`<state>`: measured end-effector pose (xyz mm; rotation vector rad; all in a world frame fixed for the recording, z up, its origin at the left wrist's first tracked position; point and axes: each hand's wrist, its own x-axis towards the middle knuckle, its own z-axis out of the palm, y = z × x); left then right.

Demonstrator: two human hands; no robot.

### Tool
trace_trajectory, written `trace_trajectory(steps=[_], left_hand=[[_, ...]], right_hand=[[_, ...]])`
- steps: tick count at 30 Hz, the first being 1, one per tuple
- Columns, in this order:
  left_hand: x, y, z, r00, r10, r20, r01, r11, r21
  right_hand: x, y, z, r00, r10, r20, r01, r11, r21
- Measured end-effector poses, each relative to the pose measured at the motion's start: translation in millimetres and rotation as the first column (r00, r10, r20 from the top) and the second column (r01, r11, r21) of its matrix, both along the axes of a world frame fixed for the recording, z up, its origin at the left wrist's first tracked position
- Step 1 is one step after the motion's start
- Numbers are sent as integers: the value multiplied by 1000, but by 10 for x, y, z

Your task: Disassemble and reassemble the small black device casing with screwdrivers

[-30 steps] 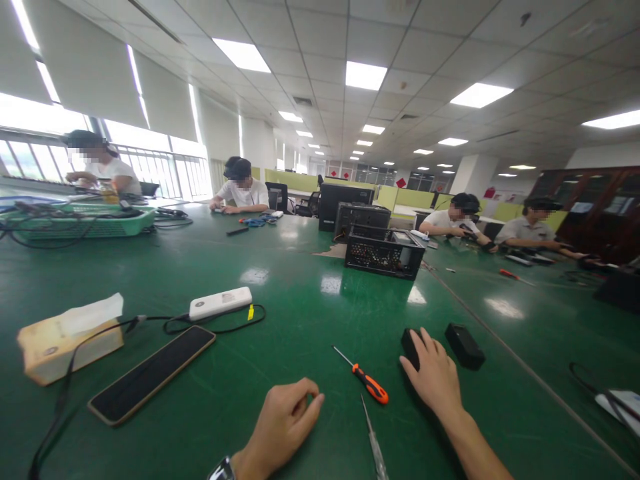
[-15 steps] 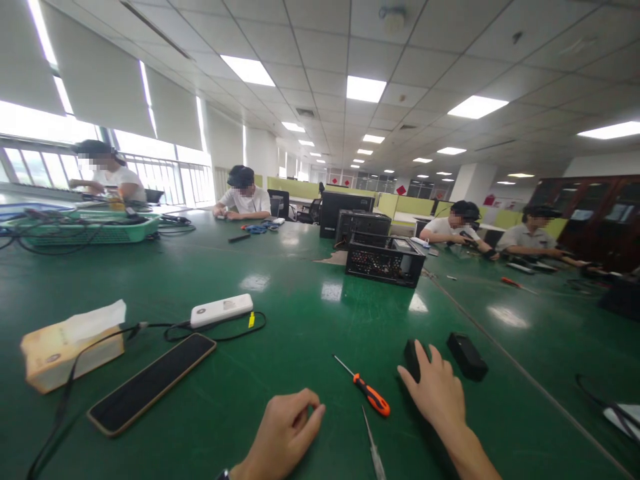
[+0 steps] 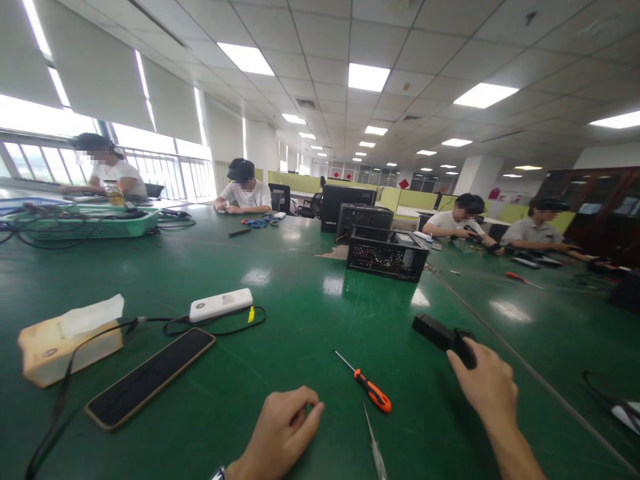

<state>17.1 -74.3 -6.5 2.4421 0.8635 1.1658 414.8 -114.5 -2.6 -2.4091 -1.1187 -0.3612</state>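
Observation:
My left hand [image 3: 283,427] rests on the green table with its fingers loosely curled in and nothing visible in them. Right of it lies a screwdriver [image 3: 374,391] with an orange and black handle. Below that is a thin screwdriver with a clear handle [image 3: 376,453]. Farther right, my right hand [image 3: 487,380] has its thumb and fingers around a small black block [image 3: 466,349], partly covered by the fingers. A longer black block [image 3: 434,331] lies just beyond and to the left, against or very close to the held one; I cannot tell whether they join.
A phone [image 3: 153,379], a tissue pack [image 3: 70,343] and a white device with a cable [image 3: 221,305] lie on the left. Black computer cases [image 3: 387,255] stand at mid-table, and a green basket [image 3: 90,223] holds cables. Several people sit around the far edges.
My right hand has moved right and closed on a black block. The black blocks have changed position and now sit close together. My left hand has stayed in place.

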Motion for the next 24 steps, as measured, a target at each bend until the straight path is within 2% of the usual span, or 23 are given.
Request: trace_trajectory(steps=[2, 5, 8, 11, 13, 15, 17, 19, 21, 24], left_hand=[[1, 3, -17, 1000, -2, -11, 2, 1000, -2], [2, 7, -36, 1000, -1, -30, 1, 1000, -7], [-7, 4, -39, 1000, 6, -29, -6, 1000, -1], [-15, -6, -21, 1000, 9, -24, -9, 1000, -5], [-12, -11, -2, 1000, 4, -27, -4, 1000, -20], [-3, -14, 13, 999, -3, -35, 2, 999, -38], [6, -14, 20, 999, -10, -46, 8, 998, -58], [10, -12, 17, 998, -9, -57, 5, 997, -79], [9, -3, 12, 998, 5, -65, -12, 995, -98], [-3, 20, 23, 996, 72, -57, -78, 990, -114]], right_hand=[[281, -27, -26, 984, -165, -59, 165, 986, -3], [483, -39, -93, 950, -202, -240, 187, 979, -84], [488, -42, -92, 925, -246, -290, 235, 969, -71], [456, -80, 17, 915, -292, -278, 302, 953, -7], [413, -108, 113, 935, -256, -245, 286, 954, 93], [300, -110, 190, 968, -142, -208, 195, 945, 261], [78, -74, 223, 982, 31, -184, 52, 902, 429], [-243, -11, 214, 956, 227, -185, -102, 851, 516], [-613, 47, 183, 877, 438, -199, -270, 790, 550], [-1111, 70, 148, 662, 721, -206, -542, 650, 533]])
